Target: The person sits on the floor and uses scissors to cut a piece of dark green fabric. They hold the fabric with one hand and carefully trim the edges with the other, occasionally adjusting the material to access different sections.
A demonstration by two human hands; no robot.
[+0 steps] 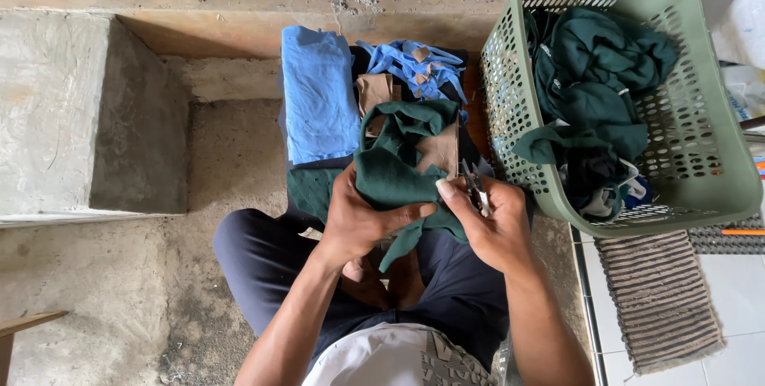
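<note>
1. Head view, centre of the frame: the left hand clasps a dark green cloth piece.
2. The right hand closes its grip on small thread snips at the cloth's edge.
3. Blue and brown pieces lie stacked above, seemingly finished.
4. At upper right, a green laundry basket holds many more green garments, so much seems left.

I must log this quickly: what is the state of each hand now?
Left hand: closed, holding the green cloth.
Right hand: closed, holding small snips.
</note>
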